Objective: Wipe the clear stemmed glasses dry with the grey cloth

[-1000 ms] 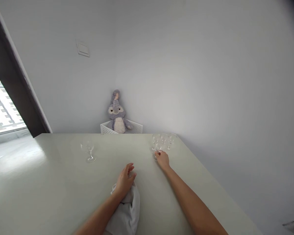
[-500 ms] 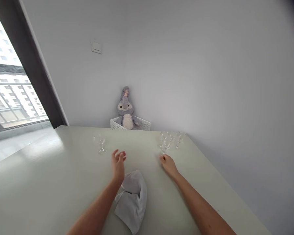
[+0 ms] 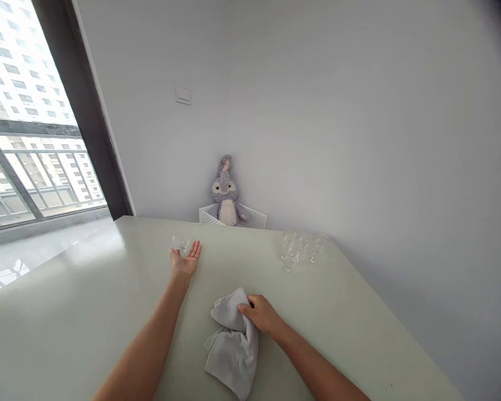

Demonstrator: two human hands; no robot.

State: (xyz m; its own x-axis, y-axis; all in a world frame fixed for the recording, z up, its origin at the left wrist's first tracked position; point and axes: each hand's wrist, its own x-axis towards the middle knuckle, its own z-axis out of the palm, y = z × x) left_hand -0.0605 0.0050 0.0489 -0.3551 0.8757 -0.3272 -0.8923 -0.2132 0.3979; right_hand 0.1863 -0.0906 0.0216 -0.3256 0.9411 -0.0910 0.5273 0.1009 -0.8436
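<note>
My left hand (image 3: 185, 262) reaches out palm up, its fingers spread, just in front of a clear stemmed glass (image 3: 180, 243) at the left. Part of that glass is hidden behind the fingers, and I see no firm hold on it. With thumb and fingers, my right hand (image 3: 262, 313) pinches the right upper edge of a crumpled grey cloth (image 3: 232, 356) lying on the table. Several clear stemmed glasses (image 3: 300, 246) stand grouped near the far right corner.
The pale green table (image 3: 342, 312) runs up to the wall at the right. Behind its far edge, a grey plush toy (image 3: 227, 200) sits in a white basket (image 3: 256, 220). A window with a dark frame (image 3: 83, 100) is at the left.
My left hand has moved forward and left to the glass, its fingers spreading. My right hand has drawn back from the group of glasses and taken hold of the cloth. The view has shifted slightly.
</note>
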